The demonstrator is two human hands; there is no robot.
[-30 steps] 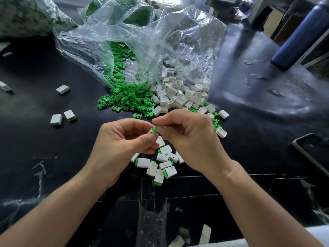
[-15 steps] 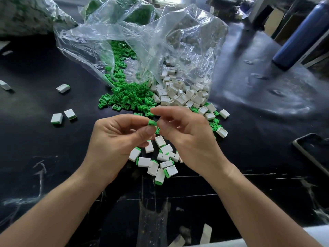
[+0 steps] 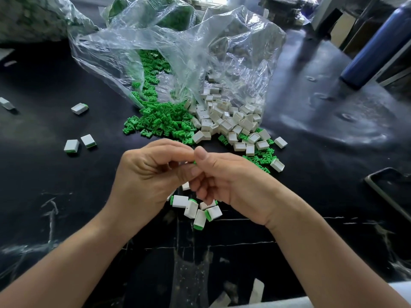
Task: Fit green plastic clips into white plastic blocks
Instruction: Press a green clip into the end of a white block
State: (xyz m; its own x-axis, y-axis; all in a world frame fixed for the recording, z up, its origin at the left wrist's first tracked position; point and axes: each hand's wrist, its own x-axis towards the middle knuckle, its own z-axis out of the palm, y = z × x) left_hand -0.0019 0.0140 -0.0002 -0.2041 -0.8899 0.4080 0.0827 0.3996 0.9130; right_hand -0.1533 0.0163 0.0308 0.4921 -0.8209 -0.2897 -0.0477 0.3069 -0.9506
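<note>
My left hand (image 3: 146, 174) and my right hand (image 3: 231, 181) meet fingertip to fingertip above the black table. Between them they pinch a small piece; only a sliver of green clip (image 3: 194, 162) shows, the rest is hidden by the fingers. Whether a white block is in the grip I cannot tell. Behind the hands lies a heap of loose green clips (image 3: 162, 123) and, to its right, a heap of white blocks (image 3: 226, 123). Under the hands sits a small pile of white blocks with green clips fitted (image 3: 195, 207).
A crumpled clear plastic bag (image 3: 178, 52) covers the back of both heaps. Three fitted blocks (image 3: 71, 146) lie scattered at the left. A blue bottle (image 3: 375, 47) stands at the far right, and a phone (image 3: 391, 190) lies at the right edge.
Both hands have dropped slightly and closed tighter together. The green clip that showed between the fingertips is now almost fully hidden by the fingers.
</note>
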